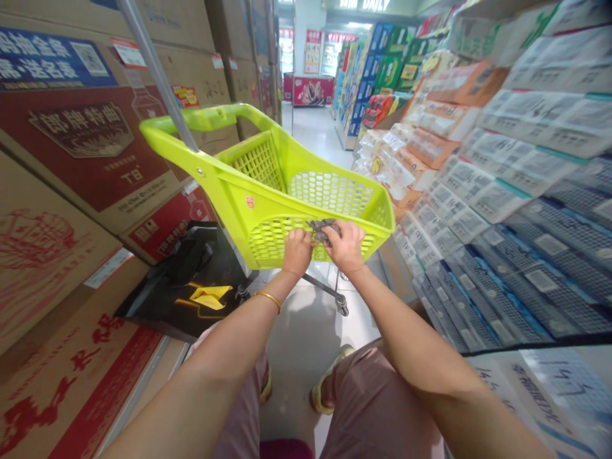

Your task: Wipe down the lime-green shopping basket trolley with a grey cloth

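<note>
A crumpled grey cloth (323,224) is held in front of the perforated side of a lime-green shopping cart (282,201). My right hand (348,247) is closed on the cloth, with thumb and fingers pinching it. Curled fingers of my left hand (298,251) meet the cloth's left edge, and the thumb appears to pinch it there. Both hands are close together, low on the near side of the basket. The cart's handle (210,119) points to the left. Whether the cloth touches the cart wall is hard to tell.
Stacked cardboard boxes (90,140) line the left side. A black bag (176,287) with a yellow piece lies against them. Packaged goods (521,159) are piled on the right. Cart wheels (342,305) stand on the tiled floor near my feet, and an aisle (313,124) runs behind the cart.
</note>
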{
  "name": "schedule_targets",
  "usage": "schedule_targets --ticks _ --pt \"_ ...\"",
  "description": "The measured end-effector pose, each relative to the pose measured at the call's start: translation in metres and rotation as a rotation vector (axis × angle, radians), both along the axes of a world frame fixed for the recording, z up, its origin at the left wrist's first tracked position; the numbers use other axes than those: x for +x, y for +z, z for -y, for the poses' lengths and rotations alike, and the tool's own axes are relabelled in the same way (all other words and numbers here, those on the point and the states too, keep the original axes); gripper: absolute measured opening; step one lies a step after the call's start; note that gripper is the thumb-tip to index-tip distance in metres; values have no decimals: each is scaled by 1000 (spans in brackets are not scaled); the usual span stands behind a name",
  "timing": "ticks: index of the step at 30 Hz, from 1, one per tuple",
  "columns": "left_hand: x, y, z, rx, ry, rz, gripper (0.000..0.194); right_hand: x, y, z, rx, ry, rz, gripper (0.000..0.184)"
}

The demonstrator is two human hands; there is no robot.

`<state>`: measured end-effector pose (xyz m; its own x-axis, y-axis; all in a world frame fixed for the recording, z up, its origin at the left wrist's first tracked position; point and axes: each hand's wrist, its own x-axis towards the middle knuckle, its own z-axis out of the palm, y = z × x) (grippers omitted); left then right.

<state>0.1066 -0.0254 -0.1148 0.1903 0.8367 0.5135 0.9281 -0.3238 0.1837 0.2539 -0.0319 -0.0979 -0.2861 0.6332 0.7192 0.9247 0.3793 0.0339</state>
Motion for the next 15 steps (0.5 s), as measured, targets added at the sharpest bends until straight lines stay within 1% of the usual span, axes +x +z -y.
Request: schedule_targets --ticks 5,10,13,15 --pt "-1 1 4 -10 -18 -14 12 5 -23 9 -102 42 156 25" --pt "0 2 6 15 -17 34 20 14 -48 18 -174 102 287 22" --pt "1 2 6 25 -8 41 24 15 -56 20 -216 131 327 21" --pt "1 2 6 31 -3 43 23 12 -55 19 -221 132 338 22"
